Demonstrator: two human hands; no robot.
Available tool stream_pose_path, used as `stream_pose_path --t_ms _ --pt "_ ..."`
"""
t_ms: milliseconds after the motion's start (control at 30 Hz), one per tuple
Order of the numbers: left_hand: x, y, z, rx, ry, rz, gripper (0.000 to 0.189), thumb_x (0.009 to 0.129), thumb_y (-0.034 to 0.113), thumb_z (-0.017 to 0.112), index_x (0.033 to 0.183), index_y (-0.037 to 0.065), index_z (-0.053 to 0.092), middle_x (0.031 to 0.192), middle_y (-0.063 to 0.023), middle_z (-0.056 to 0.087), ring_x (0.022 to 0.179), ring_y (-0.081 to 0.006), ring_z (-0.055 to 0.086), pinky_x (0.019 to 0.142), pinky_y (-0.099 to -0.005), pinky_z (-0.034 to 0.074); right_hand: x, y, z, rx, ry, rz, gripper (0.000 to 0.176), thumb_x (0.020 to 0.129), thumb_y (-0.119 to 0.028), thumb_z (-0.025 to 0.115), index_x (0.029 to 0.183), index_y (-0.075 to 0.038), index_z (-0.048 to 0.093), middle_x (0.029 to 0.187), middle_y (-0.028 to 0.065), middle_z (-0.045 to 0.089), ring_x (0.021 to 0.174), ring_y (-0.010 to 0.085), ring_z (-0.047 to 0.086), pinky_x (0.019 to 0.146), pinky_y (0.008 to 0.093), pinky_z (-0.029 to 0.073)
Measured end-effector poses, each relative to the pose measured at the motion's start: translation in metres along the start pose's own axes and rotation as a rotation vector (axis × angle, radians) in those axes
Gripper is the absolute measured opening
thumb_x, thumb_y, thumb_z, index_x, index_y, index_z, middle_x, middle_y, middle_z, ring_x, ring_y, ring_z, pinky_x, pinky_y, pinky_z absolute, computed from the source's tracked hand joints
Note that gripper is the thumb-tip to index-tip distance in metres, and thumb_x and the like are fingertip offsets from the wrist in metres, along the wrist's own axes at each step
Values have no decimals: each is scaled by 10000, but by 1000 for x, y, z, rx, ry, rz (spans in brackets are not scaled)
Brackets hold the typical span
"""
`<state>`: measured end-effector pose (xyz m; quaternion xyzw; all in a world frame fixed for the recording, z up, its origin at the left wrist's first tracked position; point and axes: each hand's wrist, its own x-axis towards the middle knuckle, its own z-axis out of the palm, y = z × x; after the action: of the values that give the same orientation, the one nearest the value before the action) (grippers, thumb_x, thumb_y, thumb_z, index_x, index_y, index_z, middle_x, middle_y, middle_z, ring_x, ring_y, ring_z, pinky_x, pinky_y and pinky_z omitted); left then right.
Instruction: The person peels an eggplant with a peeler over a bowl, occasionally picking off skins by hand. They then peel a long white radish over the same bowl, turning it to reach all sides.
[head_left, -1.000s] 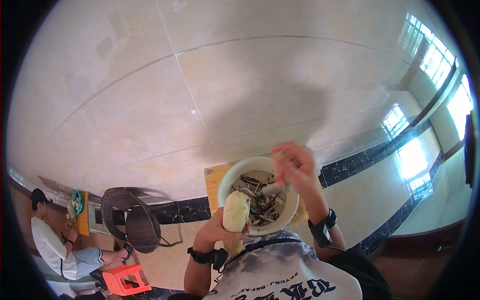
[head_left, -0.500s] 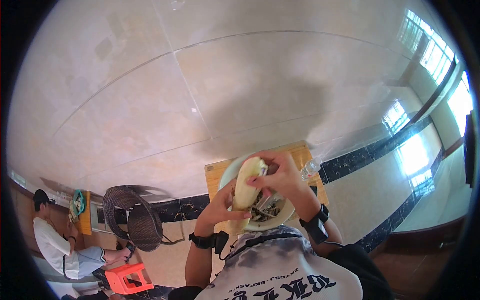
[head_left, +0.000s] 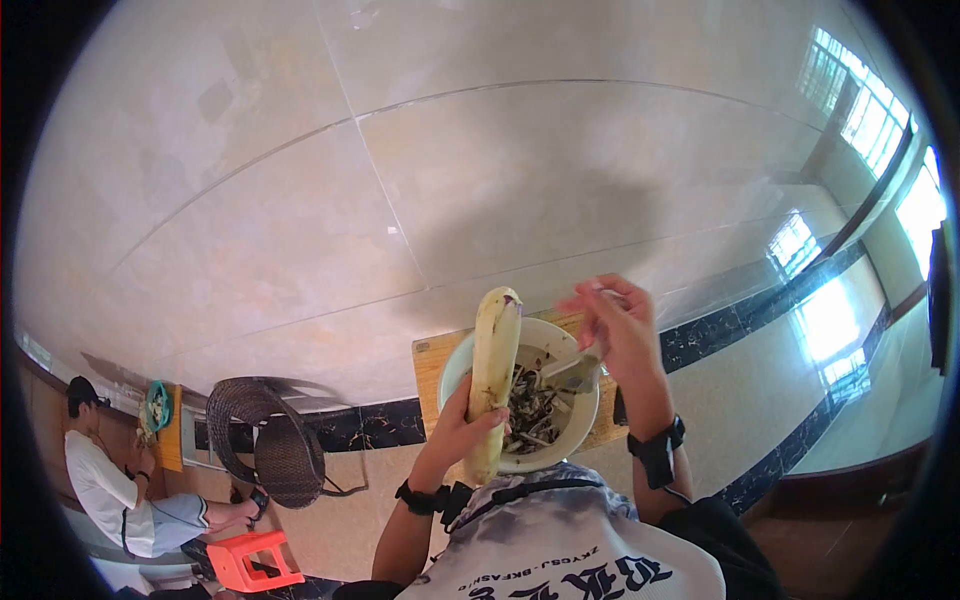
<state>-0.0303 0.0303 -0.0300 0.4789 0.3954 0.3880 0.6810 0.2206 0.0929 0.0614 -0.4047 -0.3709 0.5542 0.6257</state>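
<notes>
At worktop's [head_left: 430, 362] near edge, left hand [head_left: 455, 435] grips mostly peeled eggplant [head_left: 497, 350] over bowl [head_left: 592, 420] of dark peelings [head_left: 535, 412]. Right hand [head_left: 622, 322] raised, bowl's right side, grasp unclear. Peeling seems underway; further stroke would call for steady left grip.

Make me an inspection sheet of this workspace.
Surface: wooden table, under the bowl.
Job's things: long pale vegetable, upper end darkly marked; blurred tool over the bowl.
Clutter: dark and pale scraps in the bowl.
Hands: left hand grips the vegetable; right hand raised near the tool, grip unclear.
Cables: possible thin cord by the right wristband.
Surroundings: wicker chair, red stool, seated person.
</notes>
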Motion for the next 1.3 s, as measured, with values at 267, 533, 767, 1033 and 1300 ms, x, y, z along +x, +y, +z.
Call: stream_pose_path --t_ms 267,533,767,1033,1300 --pt "-2 -1 11 176 -38 -40 673 860 152 794 1423 10 453 1130 -87 637 967 -166 657 839 -336 558 -9 -20 6 368 34 -39 238 1049 -263 609 908 -79 556 564 -16 416 452 121 439 447 308 411" --pt "-15 -22 6 350 -115 88 855 775 157 844 1498 -11 419 1318 -131 611 1209 -199 573 1070 -335 433 -4 -11 24 142 252 -242 147 1016 -164 654 968 -68 554 576 -7 446 475 108 446 450 307 400" --pt "-31 -23 -7 324 -139 -53 846 763 103 843 1489 -15 426 1329 -117 601 1208 -205 574 1068 -339 446 32 -12 -36 361 429 -230 119 986 -137 679 958 -90 574 562 -16 403 466 109 443 444 307 396" --pt "-26 -19 6 111 -75 -22 858 777 81 848 1496 32 381 1269 -79 593 1145 -174 591 1000 -337 491 -20 -8 20 367 271 78 137 985 -138 678 953 -91 553 591 -10 419 473 130 431 456 328 395" --pt "-19 9 14 -290 -182 -177 610 970 181 699 1463 41 368 1232 -85 552 985 -155 632 811 -347 592 -17 0 29 363 220 115 162 993 -145 673 957 -81 529 599 -3 426 477 136 429 457 324 398"
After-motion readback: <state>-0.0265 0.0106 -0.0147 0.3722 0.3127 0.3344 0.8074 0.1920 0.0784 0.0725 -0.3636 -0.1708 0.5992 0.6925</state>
